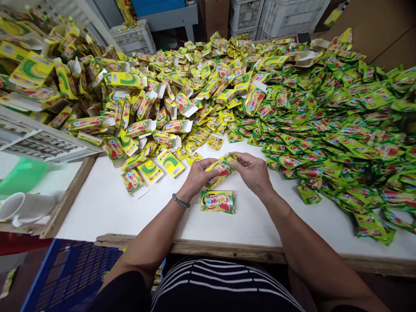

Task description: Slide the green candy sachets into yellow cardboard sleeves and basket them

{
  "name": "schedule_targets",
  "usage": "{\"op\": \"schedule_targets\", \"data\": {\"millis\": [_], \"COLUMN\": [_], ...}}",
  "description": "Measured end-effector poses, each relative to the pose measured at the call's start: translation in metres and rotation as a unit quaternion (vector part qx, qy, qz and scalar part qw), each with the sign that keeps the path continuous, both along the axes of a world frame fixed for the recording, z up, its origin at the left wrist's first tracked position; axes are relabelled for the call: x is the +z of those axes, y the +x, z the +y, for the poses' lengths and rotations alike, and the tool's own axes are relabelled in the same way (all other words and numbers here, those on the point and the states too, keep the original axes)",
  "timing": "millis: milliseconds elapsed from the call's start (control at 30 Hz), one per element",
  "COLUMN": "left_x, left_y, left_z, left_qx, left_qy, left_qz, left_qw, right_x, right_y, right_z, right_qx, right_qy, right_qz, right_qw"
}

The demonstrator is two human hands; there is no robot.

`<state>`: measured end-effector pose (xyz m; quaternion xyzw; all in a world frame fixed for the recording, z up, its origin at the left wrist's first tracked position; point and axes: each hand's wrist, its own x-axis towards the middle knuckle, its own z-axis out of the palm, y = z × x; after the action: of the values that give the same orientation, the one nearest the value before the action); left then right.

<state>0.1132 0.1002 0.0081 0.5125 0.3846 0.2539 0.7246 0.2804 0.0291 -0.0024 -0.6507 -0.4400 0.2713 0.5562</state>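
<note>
Both of my hands meet over the middle of the white table (107,203). My left hand (196,177) and my right hand (251,171) are closed on the two ends of one small yellow carton (219,170) with green sachets in it. Just in front of them, near my wrists, lies a filled yellow and green carton (217,202) flat on the table. A big heap of empty yellow cartons (136,99) with open flaps is to the left and behind. A heap of green sachets (341,121) spreads over the right side.
A white plastic crate (35,138) and white cups (22,208) stand at the left. A blue crate (71,273) sits below the table's front edge. More white crates (276,17) and brown cardboard (373,30) are at the back.
</note>
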Motion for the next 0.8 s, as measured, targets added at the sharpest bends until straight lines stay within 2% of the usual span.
{"op": "schedule_targets", "data": {"millis": [133,267,367,533,633,800], "left_x": [0.005,0.010,0.011,0.009,0.010,0.013], "left_y": [0.003,0.004,0.004,0.000,-0.002,-0.005], "left_z": [-0.002,-0.005,-0.005,-0.004,-0.003,-0.001], "left_qx": [0.037,0.066,0.069,0.052,0.036,0.013], "left_qy": [-0.041,-0.058,-0.059,-0.045,-0.049,-0.066], "left_qz": [-0.030,-0.032,-0.035,-0.024,-0.017,-0.016], "left_qw": [0.998,0.996,0.995,0.997,0.998,0.998], "right_x": [0.002,0.004,0.002,0.000,0.001,0.005], "right_y": [-0.003,-0.010,-0.012,-0.007,-0.001,0.001], "right_z": [-0.001,-0.002,-0.001,0.001,0.000,-0.001], "right_qx": [-0.058,-0.070,-0.084,-0.046,-0.055,-0.039], "right_qy": [0.025,0.043,0.036,0.032,0.045,0.051], "right_qz": [-0.068,-0.122,-0.099,-0.023,0.009,-0.002], "right_qw": [0.996,0.989,0.991,0.998,0.997,0.998]}}
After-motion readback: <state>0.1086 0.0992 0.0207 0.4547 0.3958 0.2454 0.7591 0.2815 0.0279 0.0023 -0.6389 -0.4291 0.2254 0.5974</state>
